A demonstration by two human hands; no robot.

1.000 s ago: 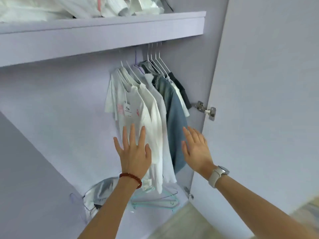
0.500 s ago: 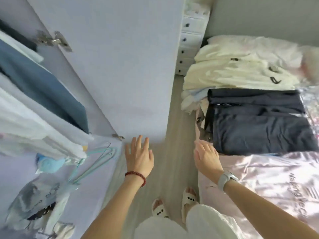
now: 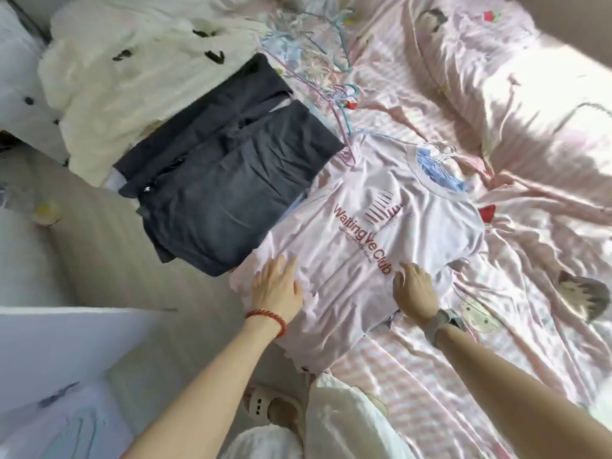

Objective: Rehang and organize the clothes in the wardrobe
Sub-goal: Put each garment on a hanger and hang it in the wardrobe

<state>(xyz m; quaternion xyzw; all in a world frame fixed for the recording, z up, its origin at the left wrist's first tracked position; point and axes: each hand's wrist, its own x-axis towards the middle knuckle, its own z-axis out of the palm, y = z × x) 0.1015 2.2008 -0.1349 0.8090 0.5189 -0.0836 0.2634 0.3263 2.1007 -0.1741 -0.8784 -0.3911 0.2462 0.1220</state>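
Note:
A pale pink T-shirt (image 3: 371,233) with red lettering lies flat on the pink bed sheet (image 3: 496,326). A light hanger (image 3: 442,152) and some blue fabric show at its collar. My left hand (image 3: 276,288) rests flat on the shirt's lower left part, fingers straight. My right hand (image 3: 414,289) is on the shirt's lower right part, with its fingers curled down into the fabric. Folded dark trousers (image 3: 218,180) lie just left of the shirt, and a cream fleece coat (image 3: 132,71) lies beyond them.
A tangle of loose thin hangers (image 3: 318,61) lies on the bed behind the trousers. A pillow (image 3: 546,104) sits at the right. The white wardrobe door (image 3: 66,342) stands at the lower left, with wooden floor (image 3: 109,253) between it and the bed.
My view has swung from the wardrobe rail, past the open door, to the bed. Both hands have moved from mid-air down onto the pink T-shirt.

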